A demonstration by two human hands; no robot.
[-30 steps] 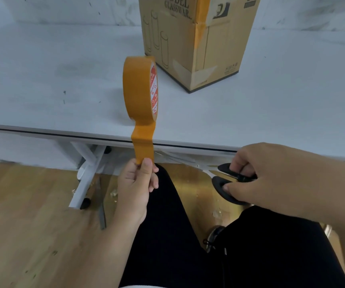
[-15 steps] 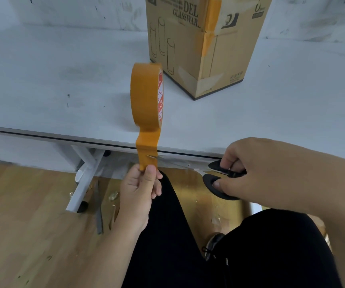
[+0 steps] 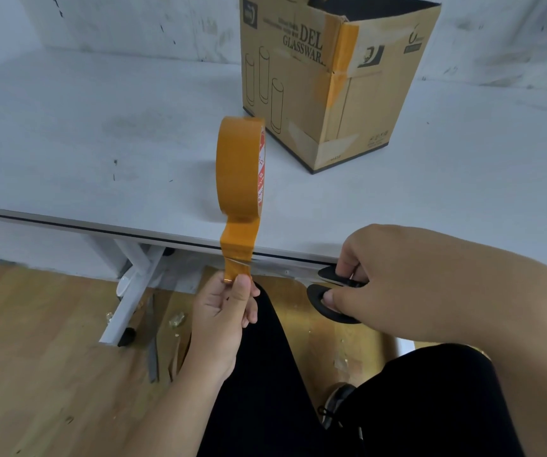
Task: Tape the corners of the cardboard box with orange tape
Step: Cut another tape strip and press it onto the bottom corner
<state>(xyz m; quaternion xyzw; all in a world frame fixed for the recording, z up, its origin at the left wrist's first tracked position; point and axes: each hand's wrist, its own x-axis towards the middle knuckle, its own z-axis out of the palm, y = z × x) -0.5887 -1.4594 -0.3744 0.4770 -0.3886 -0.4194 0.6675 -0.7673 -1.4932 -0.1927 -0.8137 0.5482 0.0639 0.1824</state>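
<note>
A person sits at a white table (image 3: pixel 100 133), looking down at both bare hands held just below its near edge. The left hand (image 3: pixel 221 319) is closed in a pinch, thumb against forefinger, gripping the free end of a strip of orange tape (image 3: pixel 237 245). The strip runs straight up to the tape roll (image 3: pixel 240 166), which stands on edge on the table near the front edge. The right hand (image 3: pixel 407 275) is wrapped around the black handles of a pair of scissors (image 3: pixel 328 291), thumb through the lower loop and fingers curled over the upper one. The blades reach left to the strip just above the pinching fingers; a thin bright line crosses the tape there. Farther back on the table, well apart from the roll, stands the open cardboard box (image 3: pixel 328 84), with orange tape already along the upper part of its facing corner.
</note>
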